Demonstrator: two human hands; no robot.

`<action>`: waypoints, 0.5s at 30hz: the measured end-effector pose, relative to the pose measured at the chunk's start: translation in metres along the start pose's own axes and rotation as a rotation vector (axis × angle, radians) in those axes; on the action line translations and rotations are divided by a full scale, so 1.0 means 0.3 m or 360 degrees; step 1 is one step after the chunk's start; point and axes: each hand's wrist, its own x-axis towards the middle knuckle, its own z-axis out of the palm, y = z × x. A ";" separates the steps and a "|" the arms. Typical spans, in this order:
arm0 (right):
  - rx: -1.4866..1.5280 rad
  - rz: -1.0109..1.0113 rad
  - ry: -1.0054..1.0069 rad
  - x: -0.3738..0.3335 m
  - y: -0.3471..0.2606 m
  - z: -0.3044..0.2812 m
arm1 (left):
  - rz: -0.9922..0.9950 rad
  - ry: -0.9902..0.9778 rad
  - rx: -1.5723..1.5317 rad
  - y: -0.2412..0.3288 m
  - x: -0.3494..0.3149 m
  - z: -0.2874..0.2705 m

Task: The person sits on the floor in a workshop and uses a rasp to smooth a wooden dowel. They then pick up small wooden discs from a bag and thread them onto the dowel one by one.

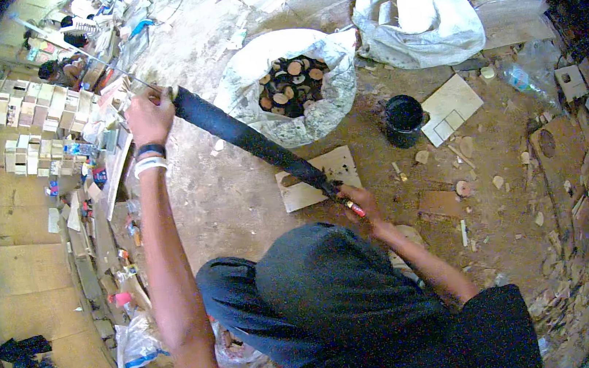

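Note:
A long black tapered piece [240, 133], like a rolled or wrapped sleeve, stretches slantwise between my two hands. Its wide end is pinched in the raised fingers of my left hand [152, 117], which wears a dark band and a white band at the wrist. At the narrow end, my right hand [362, 205] is closed around a slim handle with a red part [355, 208]; its exact kind cannot be made out. Below the narrow end lies a flat wooden board [340, 164] with a dark cut-out. Dark cloth [328, 275] covers the space between my arms.
Ahead, an open white sack [234, 81] holds dark and wooden discs; another white sack [436, 23] stands right of it. A black bucket [405, 130] is beside a pale board [458, 105]. Wood scraps litter the floor at right. Stacked wooden boxes [42, 104] stand at left.

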 end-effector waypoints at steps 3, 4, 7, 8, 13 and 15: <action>-0.0057 -0.0139 0.0117 0.005 -0.063 -0.008 | -0.0015 -0.0065 -0.0124 -0.035 0.005 0.028; -0.0151 -0.0318 0.0143 0.076 -0.134 -0.006 | -0.0008 -0.0103 -0.0201 -0.046 0.013 0.033; 0.0249 -0.0946 0.0207 0.291 -0.428 -0.023 | 0.0135 -0.0197 -0.0400 -0.064 0.044 0.038; 0.0229 -0.1132 0.0279 0.360 -0.531 -0.027 | 0.0109 -0.0253 -0.0398 -0.061 0.049 0.039; 0.0545 -0.1379 0.0373 0.491 -0.732 -0.082 | 0.0242 -0.0528 -0.0932 -0.038 0.046 0.002; 0.0298 -0.1369 0.0309 0.438 -0.603 -0.088 | 0.0272 -0.0511 -0.0916 -0.037 0.024 -0.015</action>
